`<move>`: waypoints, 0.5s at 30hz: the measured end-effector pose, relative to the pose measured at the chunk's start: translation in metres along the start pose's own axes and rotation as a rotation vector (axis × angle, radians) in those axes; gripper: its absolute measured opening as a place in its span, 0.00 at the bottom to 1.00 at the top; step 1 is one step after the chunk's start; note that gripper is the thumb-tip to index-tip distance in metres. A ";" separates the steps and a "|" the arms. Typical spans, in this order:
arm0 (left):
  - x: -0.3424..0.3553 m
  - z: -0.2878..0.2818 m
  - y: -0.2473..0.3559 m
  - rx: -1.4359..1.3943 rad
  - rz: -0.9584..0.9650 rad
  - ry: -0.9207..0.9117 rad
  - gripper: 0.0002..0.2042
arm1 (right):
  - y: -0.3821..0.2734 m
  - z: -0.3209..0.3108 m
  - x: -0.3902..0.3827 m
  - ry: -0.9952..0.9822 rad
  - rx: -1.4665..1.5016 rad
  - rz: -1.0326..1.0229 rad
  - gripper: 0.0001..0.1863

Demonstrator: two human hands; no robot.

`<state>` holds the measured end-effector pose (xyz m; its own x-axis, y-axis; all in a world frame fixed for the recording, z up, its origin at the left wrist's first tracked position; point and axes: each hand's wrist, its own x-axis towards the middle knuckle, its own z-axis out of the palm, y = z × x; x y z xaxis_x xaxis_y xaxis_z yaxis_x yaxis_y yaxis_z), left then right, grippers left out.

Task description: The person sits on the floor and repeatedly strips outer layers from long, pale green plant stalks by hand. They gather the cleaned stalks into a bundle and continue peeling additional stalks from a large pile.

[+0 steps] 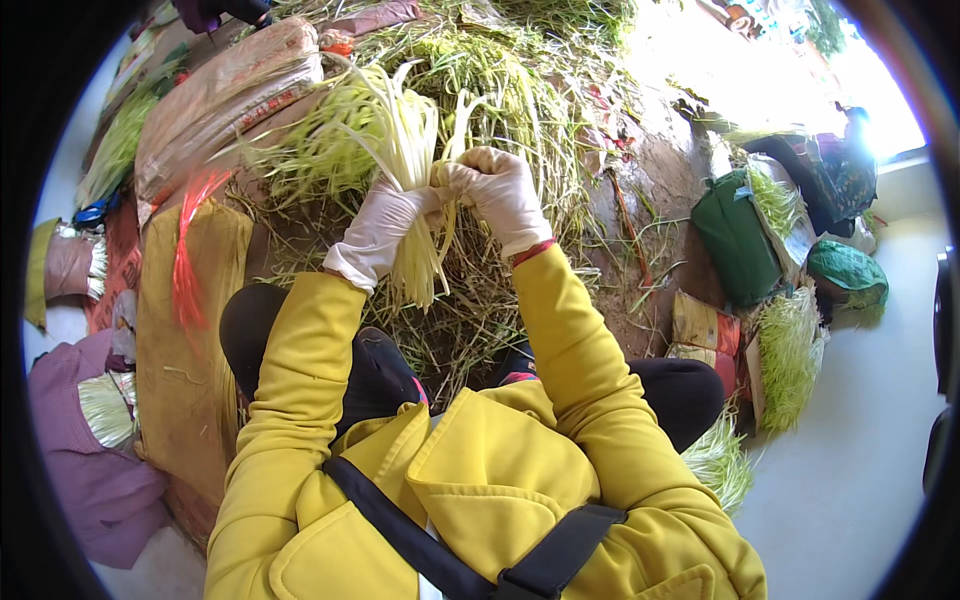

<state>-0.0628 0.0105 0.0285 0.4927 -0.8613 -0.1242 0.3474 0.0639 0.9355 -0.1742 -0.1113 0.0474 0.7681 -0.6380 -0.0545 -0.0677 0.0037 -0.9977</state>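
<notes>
In white gloves, both hands meet in front of me above the plant heap. My left hand (375,232) is closed around a bunch of pale leafy stalks (410,135), which look like blanched chives. The whitish ends point away from me, and shorter ends stick out below the hand. Touching it from the right, my right hand (495,195) has its fingers curled in a pinch on a few pale yellow stalks (461,125) beside the bunch. The fingertips are partly hidden. Beneath lies a big heap of loose green and yellow leaves (520,110).
A long wrapped bale (230,100) and a tan padded block (190,340) with red plastic strings (190,240) lie to my left. A green bag (735,240) and piled stalks (790,355) stand at right. Another person (840,180) sits at the far right.
</notes>
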 end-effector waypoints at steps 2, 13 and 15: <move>-0.001 -0.005 0.001 0.027 -0.061 0.023 0.10 | 0.003 0.000 -0.003 0.086 0.192 0.003 0.05; 0.012 -0.047 0.010 -0.176 -0.210 0.050 0.09 | -0.038 -0.141 -0.012 0.280 0.603 -0.324 0.11; 0.012 -0.042 0.015 -0.306 -0.194 0.035 0.19 | -0.040 -0.117 -0.006 0.259 0.432 -0.244 0.10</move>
<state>-0.0179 0.0226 0.0270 0.4194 -0.8545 -0.3064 0.6576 0.0533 0.7514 -0.2513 -0.1977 0.0921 0.5434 -0.8282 0.1373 0.4017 0.1129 -0.9088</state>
